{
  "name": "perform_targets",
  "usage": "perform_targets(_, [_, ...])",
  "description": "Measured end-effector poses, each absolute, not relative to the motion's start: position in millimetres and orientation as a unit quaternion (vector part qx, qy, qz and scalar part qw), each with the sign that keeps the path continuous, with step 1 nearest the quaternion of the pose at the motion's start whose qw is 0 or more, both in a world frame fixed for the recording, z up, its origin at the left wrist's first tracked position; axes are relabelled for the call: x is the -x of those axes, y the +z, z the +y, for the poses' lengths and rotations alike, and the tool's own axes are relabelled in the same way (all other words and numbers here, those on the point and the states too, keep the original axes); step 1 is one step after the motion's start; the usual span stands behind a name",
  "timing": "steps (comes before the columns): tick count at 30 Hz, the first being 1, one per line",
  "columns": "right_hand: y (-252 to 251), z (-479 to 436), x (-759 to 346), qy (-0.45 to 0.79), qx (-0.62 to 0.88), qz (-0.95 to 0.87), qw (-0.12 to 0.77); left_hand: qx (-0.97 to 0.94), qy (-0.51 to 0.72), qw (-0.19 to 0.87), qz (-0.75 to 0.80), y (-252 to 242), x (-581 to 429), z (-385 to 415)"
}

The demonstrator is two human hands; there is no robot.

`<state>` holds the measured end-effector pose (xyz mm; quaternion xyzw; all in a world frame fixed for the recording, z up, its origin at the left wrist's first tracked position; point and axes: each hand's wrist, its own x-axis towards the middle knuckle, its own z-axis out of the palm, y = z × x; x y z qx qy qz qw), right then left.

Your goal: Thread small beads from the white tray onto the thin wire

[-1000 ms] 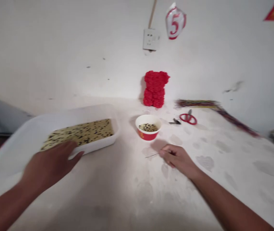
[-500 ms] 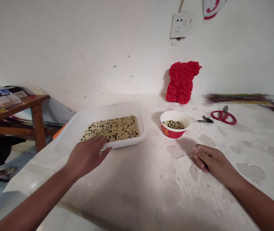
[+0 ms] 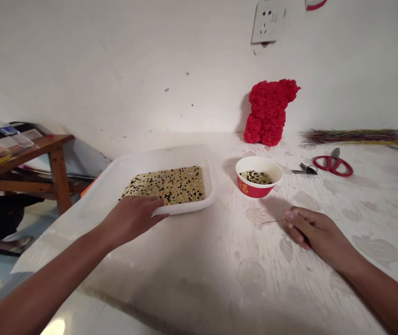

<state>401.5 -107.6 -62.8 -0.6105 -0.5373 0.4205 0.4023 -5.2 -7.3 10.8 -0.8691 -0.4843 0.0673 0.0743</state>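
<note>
My left hand (image 3: 134, 217) is at the near rim of a white plastic tray (image 3: 210, 179), its fingers over the edge and its thumb along the outer wall. Fingertips are hidden behind the rim. Inside the tray lies a layer of cream and black beads (image 3: 165, 184), with a few coloured ones. My right hand (image 3: 315, 232) pinches a thin wire (image 3: 272, 222) between thumb and forefinger; its free end points left, above the table. Beyond that hand stands a red and white paper bowl (image 3: 257, 191) with more cream and black beads (image 3: 255, 177).
Right of the bowl lie a small bunch of keys (image 3: 305, 170) and red-handled scissors (image 3: 333, 165). Behind are a red rose bear (image 3: 267, 113) and a bundle of coloured wires (image 3: 355, 136). A wooden table (image 3: 57, 149) stands left; a socket (image 3: 264, 23) is on the wall.
The view has tilted down a little and shifted left. My left hand has slid slightly right along the tray rim, thumb lower against its wall. The right hand keeps its pinch on the wire.
</note>
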Motion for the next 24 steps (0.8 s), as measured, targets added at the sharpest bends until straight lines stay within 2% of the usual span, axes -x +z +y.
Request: perform_targets(24, [-62,-109,-401,0.426,0.615,-0.528,0.402,0.875,0.100,0.067,-0.470,11,13,-13])
